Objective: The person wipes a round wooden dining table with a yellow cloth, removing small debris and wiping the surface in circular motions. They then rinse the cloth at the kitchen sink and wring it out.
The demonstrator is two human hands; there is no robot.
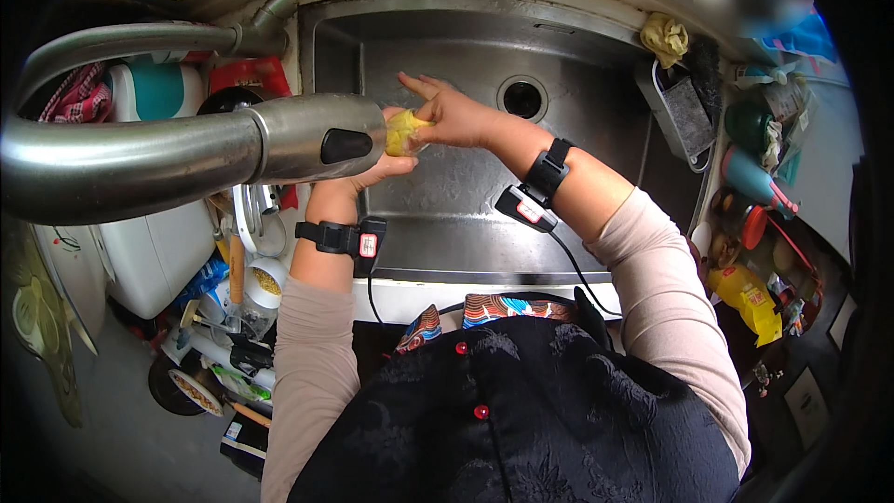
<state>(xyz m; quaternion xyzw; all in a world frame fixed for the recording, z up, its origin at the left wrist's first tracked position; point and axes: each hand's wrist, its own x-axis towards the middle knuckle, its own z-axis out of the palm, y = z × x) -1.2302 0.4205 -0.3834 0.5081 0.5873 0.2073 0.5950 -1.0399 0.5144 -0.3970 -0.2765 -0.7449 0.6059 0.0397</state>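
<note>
Under the end of the metal faucet (317, 135), at the left side of the steel sink (447, 224), both hands meet around a small wet yellow piece (403, 132); its kind I cannot make out. My right hand (456, 117) presses on it from the right with its thumb and lower fingers, while the upper fingers stretch out. Below, my left hand (384, 169) cups the same piece, its thumb showing. The faucet head hides most of its fingers. A black strap with a small device circles each wrist.
The drain (521, 98) lies right of the hands. A grey caddy (678, 112) and a yellow cloth (664, 38) are at the sink's right edge. Bottles and packets, including a yellow packet (748, 303), crowd the right; a white appliance (154, 251), bowls and utensils crowd the left.
</note>
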